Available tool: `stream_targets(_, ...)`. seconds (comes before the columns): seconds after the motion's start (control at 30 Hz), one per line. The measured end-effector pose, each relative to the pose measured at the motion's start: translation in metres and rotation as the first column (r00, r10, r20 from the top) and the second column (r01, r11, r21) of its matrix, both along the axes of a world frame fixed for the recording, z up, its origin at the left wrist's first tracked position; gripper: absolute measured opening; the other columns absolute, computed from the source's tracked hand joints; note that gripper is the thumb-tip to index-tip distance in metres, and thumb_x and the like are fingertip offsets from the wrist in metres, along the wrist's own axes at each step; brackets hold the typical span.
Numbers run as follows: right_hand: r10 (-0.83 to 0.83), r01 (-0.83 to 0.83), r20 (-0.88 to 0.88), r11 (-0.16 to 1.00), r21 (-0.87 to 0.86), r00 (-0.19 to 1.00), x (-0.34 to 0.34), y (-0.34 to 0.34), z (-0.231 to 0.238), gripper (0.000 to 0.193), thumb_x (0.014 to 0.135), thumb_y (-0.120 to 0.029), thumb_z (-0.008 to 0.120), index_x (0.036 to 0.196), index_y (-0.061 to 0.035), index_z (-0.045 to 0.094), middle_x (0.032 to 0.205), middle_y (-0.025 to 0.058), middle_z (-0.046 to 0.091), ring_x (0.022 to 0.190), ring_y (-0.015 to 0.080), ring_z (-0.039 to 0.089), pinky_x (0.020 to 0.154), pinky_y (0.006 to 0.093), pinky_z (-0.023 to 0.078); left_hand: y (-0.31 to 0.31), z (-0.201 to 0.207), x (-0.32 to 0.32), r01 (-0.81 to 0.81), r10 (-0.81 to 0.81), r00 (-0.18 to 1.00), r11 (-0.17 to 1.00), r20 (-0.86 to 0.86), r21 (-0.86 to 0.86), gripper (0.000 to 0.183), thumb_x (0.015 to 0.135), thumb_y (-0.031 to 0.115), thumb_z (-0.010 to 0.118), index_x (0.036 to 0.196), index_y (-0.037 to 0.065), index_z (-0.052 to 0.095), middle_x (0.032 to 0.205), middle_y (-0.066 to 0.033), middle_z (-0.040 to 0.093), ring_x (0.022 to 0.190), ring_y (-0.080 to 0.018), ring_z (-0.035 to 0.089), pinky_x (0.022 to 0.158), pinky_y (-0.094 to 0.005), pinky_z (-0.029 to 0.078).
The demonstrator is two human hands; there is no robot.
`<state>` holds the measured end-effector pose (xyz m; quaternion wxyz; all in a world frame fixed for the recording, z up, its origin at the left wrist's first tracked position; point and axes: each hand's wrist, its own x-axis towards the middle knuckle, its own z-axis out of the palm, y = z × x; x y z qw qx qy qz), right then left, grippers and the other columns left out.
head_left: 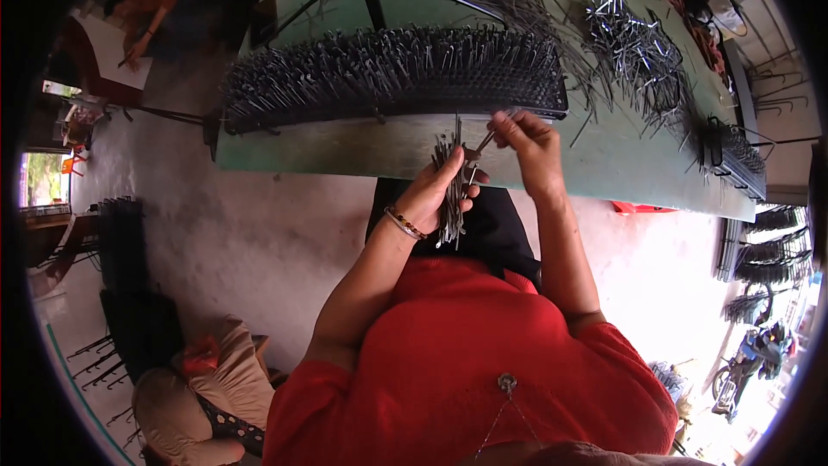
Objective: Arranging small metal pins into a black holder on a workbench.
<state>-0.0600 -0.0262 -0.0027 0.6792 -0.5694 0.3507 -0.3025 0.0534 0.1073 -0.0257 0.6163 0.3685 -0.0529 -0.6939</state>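
Observation:
My left hand (424,194) is wrapped round a bundle of thin metal rods (448,216), held just off the table's near edge. Close by on the right, my right hand (533,154) is closed in a pinch on a thin metal rod (485,141) that slants down toward the bundle; its far end is hard to make out. Beyond both hands stands a long black perforated rack (552,91), packed with upright rods (345,69) across its left and middle. Bare holes show at the rack's right end, nearest my right hand.
The green table (302,151) carries a loose pile of shiny rods (634,43) at the right. Another dark rack (733,155) lies at its right end. A person (159,13) works at the far left; someone in tan clothing (233,362) is at the lower left.

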Motion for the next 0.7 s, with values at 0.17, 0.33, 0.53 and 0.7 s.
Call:
stream_targets(0.17,-0.061,0.070,0.038,0.931,-0.359,0.997,0.002,-0.002,0.024,0.010,0.087,-0.008,0.063,0.087,0.0021,0.065,0.081,0.0035,0.064,0.075,0.0100,0.056,0.070,0.0241,0.045,-0.001,-0.009,0.011,-0.016,0.016,0.999,1.000,0.028,-0.012,0.043,0.091,0.046,0.051,0.112,0.008,0.051,0.088,-0.0069,0.061,0.069,-0.0096,0.057,0.053,-0.0223,0.047)
stream_targets(0.33,0.251,-0.320,-0.242,0.343,-0.883,0.937,-0.016,0.035,0.011,0.027,0.072,-0.006,0.072,0.099,-0.0043,0.066,0.099,0.0096,0.064,0.088,0.0279,0.061,0.078,0.0356,0.050,-0.002,-0.016,0.014,-0.053,0.054,0.994,0.998,-0.093,0.021,0.042,0.089,0.046,0.055,0.109,0.009,0.054,0.089,-0.0046,0.060,0.075,-0.0102,0.057,0.057,-0.0224,0.048)
stream_targets(0.53,0.406,-0.511,-0.344,0.437,-0.741,0.847,-0.018,0.050,0.015,0.042,0.068,-0.013,0.078,0.107,-0.0050,0.064,0.114,0.0136,0.057,0.103,0.0301,0.055,0.088,0.0403,0.044,0.002,-0.034,0.015,0.014,-0.009,0.999,0.994,-0.053,0.106,0.026,0.090,0.026,0.060,0.109,0.008,0.059,0.091,-0.0017,0.062,0.080,-0.0108,0.059,0.067,-0.0244,0.049)
stream_targets(0.7,0.240,-0.197,0.048,0.880,-0.432,0.970,-0.035,0.052,-0.013,0.048,0.087,-0.036,0.060,0.117,0.0003,0.056,0.116,0.0105,0.054,0.108,0.0239,0.050,0.090,0.0387,0.040,-0.002,-0.016,0.007,-0.125,0.122,0.991,0.991,0.053,0.048,0.016,0.090,0.023,0.060,0.098,0.009,0.057,0.081,-0.0001,0.058,0.068,-0.0091,0.054,0.056,-0.0241,0.045)
